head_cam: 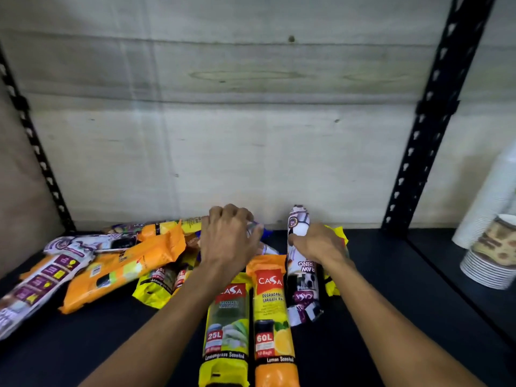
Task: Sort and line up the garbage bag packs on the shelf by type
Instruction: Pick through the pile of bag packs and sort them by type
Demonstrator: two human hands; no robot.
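Garbage bag packs lie on a black shelf (pixel 391 289). A yellow 25L pack (pixel 226 335) and an orange 60L pack (pixel 272 325) lie side by side at the front centre. My right hand (pixel 318 244) grips a white-and-purple pack (pixel 301 277) that lies just right of the orange one. My left hand (pixel 227 236) is closed on a clear-wrapped pack with blue at the back of the pile; most of that pack is hidden. To the left lie an orange pack (pixel 117 275), a white-and-purple pack (pixel 42 277) and a yellow pack (pixel 152 291), jumbled.
A pale wooden back wall (pixel 251 135) stands behind the shelf. Black perforated uprights rise at the left (pixel 36 152) and right (pixel 424 129). Beyond the right upright stand stacked white paper cups (pixel 485 208) and a printed cup on a plate stack (pixel 497 255).
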